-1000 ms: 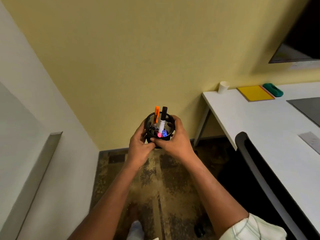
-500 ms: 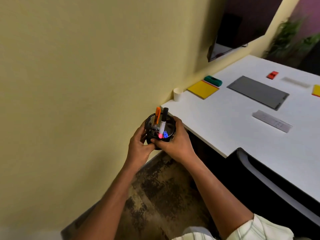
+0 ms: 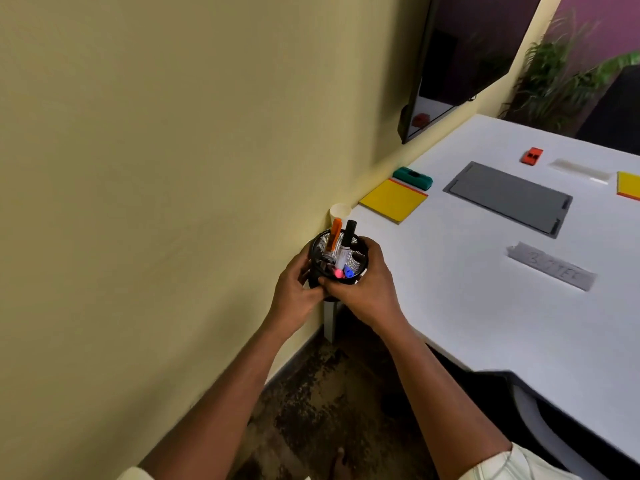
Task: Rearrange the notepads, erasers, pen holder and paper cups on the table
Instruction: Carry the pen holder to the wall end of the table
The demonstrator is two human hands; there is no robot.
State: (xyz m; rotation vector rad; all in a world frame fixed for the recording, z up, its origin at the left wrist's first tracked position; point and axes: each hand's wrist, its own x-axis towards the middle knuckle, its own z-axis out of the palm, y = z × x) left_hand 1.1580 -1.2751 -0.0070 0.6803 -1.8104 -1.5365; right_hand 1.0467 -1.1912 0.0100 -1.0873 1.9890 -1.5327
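Observation:
A black mesh pen holder [image 3: 356, 258] with several markers is held in the air just off the near left corner of the white table [image 3: 467, 289]. My left hand [image 3: 294, 292] grips its left side and my right hand [image 3: 367, 289] grips its right side. On the table by the wall stand a white paper cup [image 3: 340, 213], a yellow notepad [image 3: 393, 199] and a green eraser [image 3: 412, 178]. Farther right lie a red eraser [image 3: 531, 156] and a second yellow notepad [image 3: 629, 185], cut off by the frame edge.
A grey cover plate [image 3: 509, 198] is set into the table's middle, with a grey label strip [image 3: 552, 266] nearer me and a pale strip [image 3: 580, 170] beyond. A wall screen [image 3: 460, 64] hangs over the far side. A dark chair [image 3: 540, 407] sits against the near table edge.
The view has swung right and toward the table; the pen holder, still in both hands, is now closer to the table's near left corner.

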